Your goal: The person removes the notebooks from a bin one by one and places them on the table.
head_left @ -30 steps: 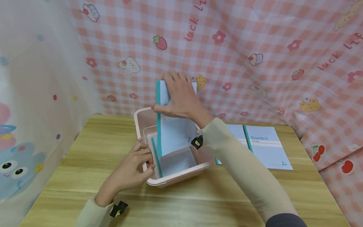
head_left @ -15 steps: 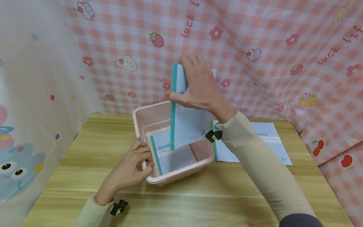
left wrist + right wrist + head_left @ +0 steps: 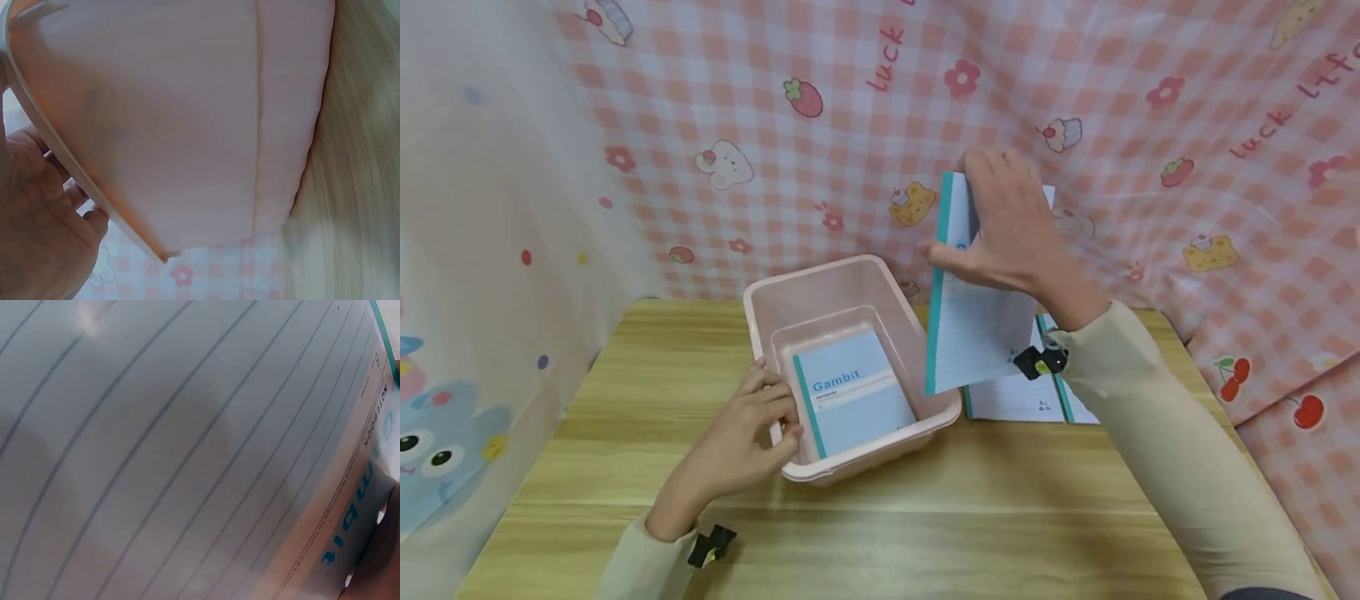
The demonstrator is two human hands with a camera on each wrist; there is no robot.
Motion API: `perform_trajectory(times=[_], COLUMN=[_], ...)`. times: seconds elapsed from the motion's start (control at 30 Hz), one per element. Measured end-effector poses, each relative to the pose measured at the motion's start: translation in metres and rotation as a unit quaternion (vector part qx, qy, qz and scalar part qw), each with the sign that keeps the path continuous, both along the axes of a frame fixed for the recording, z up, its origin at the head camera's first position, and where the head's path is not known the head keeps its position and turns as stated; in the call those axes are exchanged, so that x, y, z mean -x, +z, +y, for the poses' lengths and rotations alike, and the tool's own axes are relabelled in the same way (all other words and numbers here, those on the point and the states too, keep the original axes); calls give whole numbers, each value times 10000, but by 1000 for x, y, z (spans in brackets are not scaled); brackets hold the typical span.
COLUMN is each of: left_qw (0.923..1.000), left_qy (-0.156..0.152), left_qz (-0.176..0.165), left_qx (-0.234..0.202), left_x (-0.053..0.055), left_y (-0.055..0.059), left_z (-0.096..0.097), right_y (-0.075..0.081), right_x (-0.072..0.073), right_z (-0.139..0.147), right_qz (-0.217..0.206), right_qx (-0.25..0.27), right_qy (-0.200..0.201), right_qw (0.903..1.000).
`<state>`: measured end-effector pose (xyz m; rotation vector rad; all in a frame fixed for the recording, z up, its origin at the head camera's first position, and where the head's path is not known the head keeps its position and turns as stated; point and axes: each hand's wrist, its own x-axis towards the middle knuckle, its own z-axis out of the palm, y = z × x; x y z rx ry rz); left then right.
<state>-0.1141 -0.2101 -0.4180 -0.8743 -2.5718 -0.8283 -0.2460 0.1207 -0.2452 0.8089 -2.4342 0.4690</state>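
Note:
My right hand (image 3: pixel 1007 225) grips a white notebook (image 3: pixel 981 333) with a teal spine by its upper part. The notebook hangs upright beside the right rim of a pale pink plastic basin (image 3: pixel 808 277), its lower end overlapping that rim in the head view. Its lined cover (image 3: pixel 156 437) fills the right wrist view. My left hand (image 3: pixel 745 433) holds the basin's left rim, fingers curled at the edge; the left wrist view shows the basin's outer wall (image 3: pixel 162 125) beside the palm. Inside the basin a matching "Gambit" notebook (image 3: pixel 857 408) lies flat, cover up.
On the wooden table (image 3: pixel 880 533), right of the basin, lies a notebook (image 3: pixel 1007 400) with another notebook (image 3: pixel 1081 410) beside it, both partly hidden by the held notebook and right arm. A pink checked cloth (image 3: pixel 850 150) hangs behind the table, a white patterned cloth (image 3: pixel 482 208) at the left.
My right hand has carried its notebook from over the basin to the right, past the basin's rim, uncovering the notebook inside. The left hand has stayed at the rim.

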Motion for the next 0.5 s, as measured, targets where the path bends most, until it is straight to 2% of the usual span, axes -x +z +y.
perform_trajectory(times=[0.27, 0.5], left_qw=[10000, 10000], left_qy=[-20, 18], left_qz=[57, 26], left_qx=[-24, 19], left_x=[1, 1], left_y=[0, 0], left_z=[0, 1], right_y=[-27, -60], right_x=[-3, -8], right_z=[38, 67], right_qz=[-489, -946], right_qx=[-474, -756], right_qy=[-475, -737], right_qw=[9965, 9899])
